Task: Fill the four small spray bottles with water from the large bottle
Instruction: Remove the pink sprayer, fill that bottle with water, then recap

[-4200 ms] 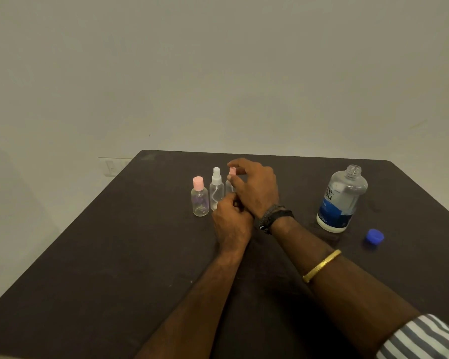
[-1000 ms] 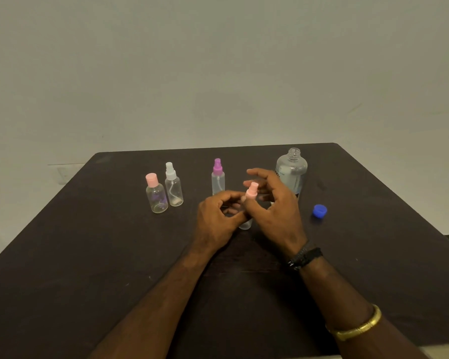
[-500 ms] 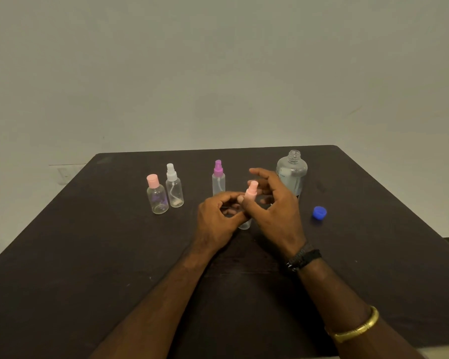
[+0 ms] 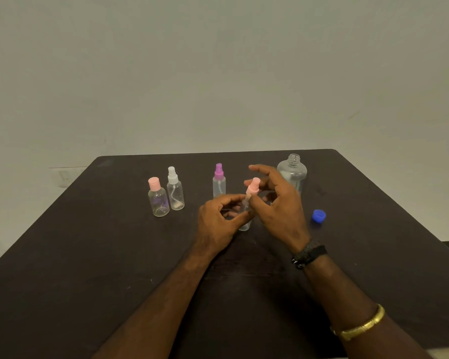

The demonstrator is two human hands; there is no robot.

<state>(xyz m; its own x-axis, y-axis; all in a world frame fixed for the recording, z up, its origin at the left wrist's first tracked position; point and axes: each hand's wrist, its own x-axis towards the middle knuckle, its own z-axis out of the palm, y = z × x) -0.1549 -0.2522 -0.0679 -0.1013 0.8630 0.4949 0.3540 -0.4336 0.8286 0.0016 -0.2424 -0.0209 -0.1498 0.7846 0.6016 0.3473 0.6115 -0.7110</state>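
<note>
My left hand (image 4: 219,221) grips the clear body of a small spray bottle (image 4: 245,224) standing on the dark table (image 4: 88,255). The thumb and forefinger of my right hand (image 4: 280,206) pinch its pink spray top (image 4: 252,189), the other fingers spread. Three more small bottles stand behind and to the left: a purple-topped one (image 4: 219,180), a white-topped one (image 4: 175,189) and a squat pink-capped one (image 4: 158,197). The large clear bottle (image 4: 292,172) stands uncapped behind my right hand, with water inside.
The large bottle's blue cap (image 4: 318,216) lies on the table to the right of my right hand. A plain wall rises behind the table's far edge. A black band and a gold bangle sit on my right arm.
Since 4.2 s ago the pink-topped bottle came out of the row toward me, near the large bottle. Over the last second both hands stay on it, the right fingers shifting slightly on the top.
</note>
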